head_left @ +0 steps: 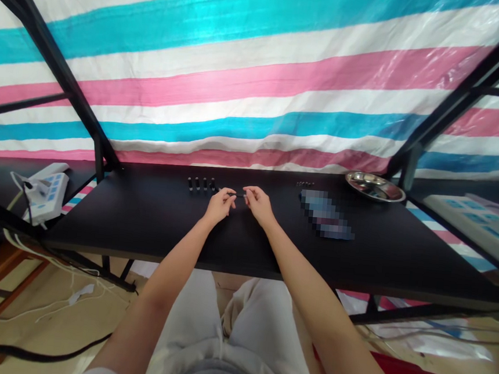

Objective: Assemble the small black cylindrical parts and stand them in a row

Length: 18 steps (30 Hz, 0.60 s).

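Note:
Over the black table [142, 218], my left hand [220, 206] and my right hand [259, 205] are close together, fingers pinched. Between their fingertips stretches a thin dark stick-like piece [239, 195], held from both ends; its exact kind is too small to tell. Just left of my left hand stand or lie several short black cylinders [197, 183] with pale ends, lined up in a row. Farther right, near the back edge, is a row of tiny metallic-looking pieces [305, 184].
A blurred-out bluish packet [325, 214] lies right of my hands. A shiny round metal plate [375, 187] sits at the back right corner. White power strips [51, 199] with cables are at the left. Black metal frame posts rise on both sides, before a striped sheet [257, 94].

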{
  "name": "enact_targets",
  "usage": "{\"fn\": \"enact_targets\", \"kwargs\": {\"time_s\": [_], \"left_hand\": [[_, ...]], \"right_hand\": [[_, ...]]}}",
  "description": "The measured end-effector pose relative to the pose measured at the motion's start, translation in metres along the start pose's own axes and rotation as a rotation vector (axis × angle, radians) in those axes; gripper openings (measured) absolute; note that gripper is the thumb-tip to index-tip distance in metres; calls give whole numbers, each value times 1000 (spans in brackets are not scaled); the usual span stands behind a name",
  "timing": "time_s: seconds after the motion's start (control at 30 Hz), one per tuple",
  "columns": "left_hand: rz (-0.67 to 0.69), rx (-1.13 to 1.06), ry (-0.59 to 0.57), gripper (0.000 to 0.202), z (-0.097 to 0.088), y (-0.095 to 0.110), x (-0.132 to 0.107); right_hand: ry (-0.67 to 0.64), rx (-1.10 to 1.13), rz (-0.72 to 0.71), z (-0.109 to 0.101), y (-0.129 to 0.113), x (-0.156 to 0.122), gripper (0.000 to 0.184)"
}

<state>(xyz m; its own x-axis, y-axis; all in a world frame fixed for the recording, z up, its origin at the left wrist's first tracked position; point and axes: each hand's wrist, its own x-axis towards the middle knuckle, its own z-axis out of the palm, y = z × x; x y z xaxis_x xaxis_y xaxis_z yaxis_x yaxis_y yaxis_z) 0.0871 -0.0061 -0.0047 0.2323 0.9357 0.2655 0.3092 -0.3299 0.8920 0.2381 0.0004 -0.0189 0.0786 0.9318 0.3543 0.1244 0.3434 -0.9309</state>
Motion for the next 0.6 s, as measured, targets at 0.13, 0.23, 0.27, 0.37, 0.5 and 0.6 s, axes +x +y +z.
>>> {"fn": "enact_targets", "kwargs": {"time_s": [0.13, 0.23, 0.27, 0.37, 0.5, 0.6], "left_hand": [[31, 88, 26, 19, 0, -1, -1], [42, 152, 42, 19, 0, -2, -1], [43, 169, 47, 20, 0, -2, -2], [37, 207, 61, 24, 0, -1, -3], [18, 236, 91, 31, -1, 1, -4], [14, 235, 115, 37, -1, 1, -4]], "right_hand": [[-7, 3, -2, 1, 2, 1, 36], [-10, 7, -2, 1, 2, 1, 34], [-12, 7, -1, 1, 1, 1, 34], [-13, 4, 0, 2, 0, 0, 33], [-10, 2, 4, 2, -1, -1, 33], [-12, 14, 1, 2, 2, 0, 34]]}}
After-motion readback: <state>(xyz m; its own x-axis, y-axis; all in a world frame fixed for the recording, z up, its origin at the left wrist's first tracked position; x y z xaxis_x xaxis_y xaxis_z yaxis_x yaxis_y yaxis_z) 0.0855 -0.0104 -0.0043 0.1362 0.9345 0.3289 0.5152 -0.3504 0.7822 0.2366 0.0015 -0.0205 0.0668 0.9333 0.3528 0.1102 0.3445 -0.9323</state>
